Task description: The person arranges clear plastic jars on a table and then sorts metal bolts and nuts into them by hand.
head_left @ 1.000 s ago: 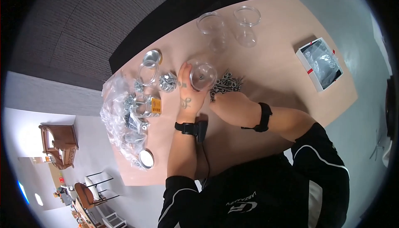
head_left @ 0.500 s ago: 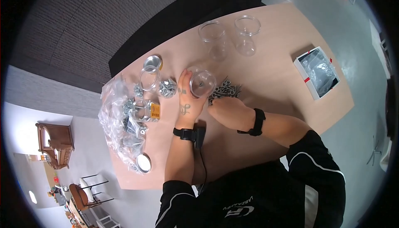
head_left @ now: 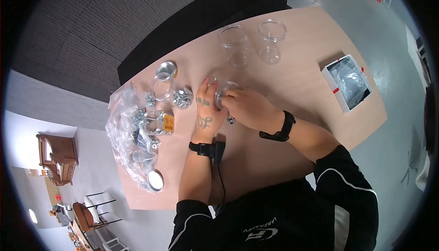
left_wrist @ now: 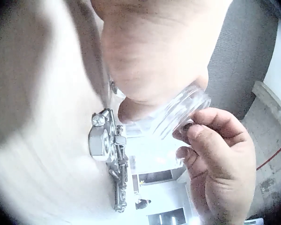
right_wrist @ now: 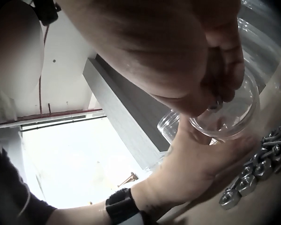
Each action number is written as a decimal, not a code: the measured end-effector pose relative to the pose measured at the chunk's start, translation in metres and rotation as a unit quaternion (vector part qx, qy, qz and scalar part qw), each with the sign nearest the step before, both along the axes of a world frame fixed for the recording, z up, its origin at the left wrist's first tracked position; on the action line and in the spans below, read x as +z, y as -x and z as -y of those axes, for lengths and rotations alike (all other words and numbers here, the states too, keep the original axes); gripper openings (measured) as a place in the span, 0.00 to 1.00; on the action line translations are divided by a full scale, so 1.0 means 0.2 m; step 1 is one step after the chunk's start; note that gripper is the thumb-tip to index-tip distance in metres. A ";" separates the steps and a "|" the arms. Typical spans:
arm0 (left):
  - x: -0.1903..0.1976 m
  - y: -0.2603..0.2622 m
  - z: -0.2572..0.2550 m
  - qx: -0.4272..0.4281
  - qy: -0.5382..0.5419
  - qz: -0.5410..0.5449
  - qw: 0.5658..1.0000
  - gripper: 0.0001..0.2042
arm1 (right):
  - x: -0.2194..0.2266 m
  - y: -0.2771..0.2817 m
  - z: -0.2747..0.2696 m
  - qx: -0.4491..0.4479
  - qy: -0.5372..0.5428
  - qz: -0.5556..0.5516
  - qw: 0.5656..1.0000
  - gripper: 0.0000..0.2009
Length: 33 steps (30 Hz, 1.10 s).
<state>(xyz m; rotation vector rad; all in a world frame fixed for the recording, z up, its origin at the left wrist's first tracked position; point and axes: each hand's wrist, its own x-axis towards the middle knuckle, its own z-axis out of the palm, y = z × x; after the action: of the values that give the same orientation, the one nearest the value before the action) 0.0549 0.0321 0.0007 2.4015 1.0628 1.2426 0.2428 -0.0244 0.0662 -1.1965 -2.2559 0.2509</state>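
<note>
My left hand (head_left: 206, 109) is wrapped around a clear jar (head_left: 220, 96), its open mouth facing up. Over that mouth is my right hand (head_left: 251, 109), thumb and fingers pinching a small metal piece (right_wrist: 216, 104) at the rim in the right wrist view. The left wrist view also shows the piece (left_wrist: 187, 125) between the right hand's (left_wrist: 220, 159) fingertips, beside the jar's ridged rim (left_wrist: 180, 110). Bolts with nuts (right_wrist: 264, 166) lie on the table next to the jar; in the head view my right hand hides most of them.
Two clear jars (head_left: 233, 36) stand toward the far edge. Left of my hands are a jar of metal parts (head_left: 182, 98), a jar with a yellow label (head_left: 168, 123), lids (head_left: 155, 181) and plastic bags (head_left: 120, 132). A white box (head_left: 340, 88) lies at the right.
My right hand has moved from the bolt pile up and left to the jar's mouth, with a small metal piece in its fingers. My left hand still grips the jar.
</note>
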 end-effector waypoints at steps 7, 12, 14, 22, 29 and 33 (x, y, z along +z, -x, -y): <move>0.00 0.00 0.00 0.001 -0.006 -0.006 1.000 0.38 | -0.08 -0.01 -0.04 -0.002 0.017 0.039 0.999 0.03; 0.02 0.00 0.01 -0.001 0.000 -0.003 1.000 0.38 | -0.08 0.00 -0.03 -0.026 0.000 0.040 0.999 0.04; 0.01 0.00 0.00 0.000 0.007 0.002 1.000 0.39 | 0.00 0.01 0.02 -0.033 -0.011 0.047 0.998 0.04; 0.01 0.00 0.00 0.016 0.016 0.002 1.000 0.41 | -0.11 0.08 0.14 0.031 0.047 0.096 0.994 0.05; 0.01 -0.01 0.00 0.030 0.004 0.003 1.000 0.45 | -0.12 0.10 0.14 0.056 0.054 0.062 0.995 0.07; 0.02 -0.01 0.00 0.029 0.007 0.022 0.999 0.43 | -0.15 0.10 0.13 0.052 0.079 0.071 0.993 0.06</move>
<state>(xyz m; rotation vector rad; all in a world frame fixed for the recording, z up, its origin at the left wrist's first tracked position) 0.0575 0.0330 0.0039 2.3375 1.1320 1.2967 0.2235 -0.0502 0.0369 -1.2128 -2.4636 0.4041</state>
